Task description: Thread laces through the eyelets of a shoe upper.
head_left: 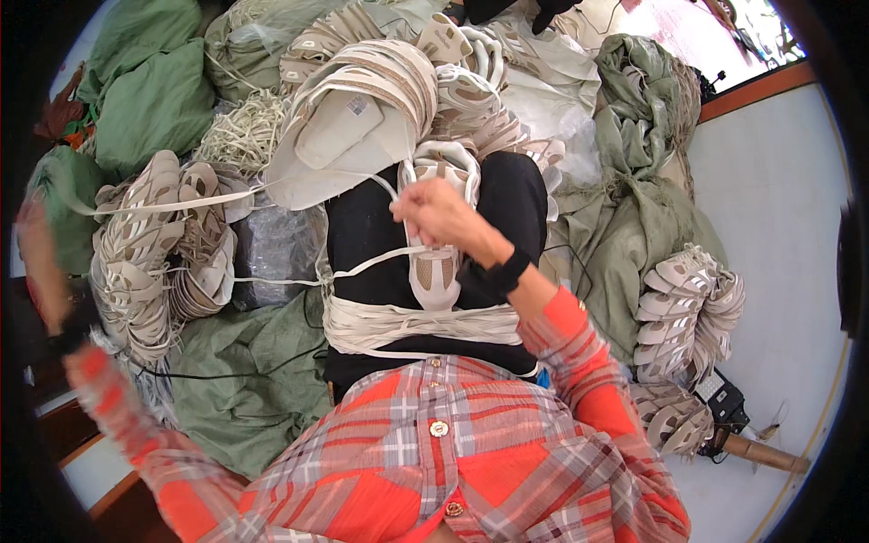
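A beige and white shoe upper (434, 276) lies between my thighs on my black trousers. Over it my right hand (436, 213) is closed, pinching an off-white shoelace (181, 206) at the upper's lacing. The lace runs from there far out to the left, toward my left hand (38, 240), which is raised and smeared by motion, its fingers unclear. Another length of lace (376, 261) leaves the upper below my right hand and trails left. A bundle of laces (389, 326) lies across my lap.
Stacked shoe uppers (136, 258) stand at the left, and a larger stack (389, 81) sits just beyond my knees. A heap of loose laces (243, 131) lies behind. Green sacks (149, 81) flank me; more uppers (683, 312) are at the right beside a pale board (778, 226).
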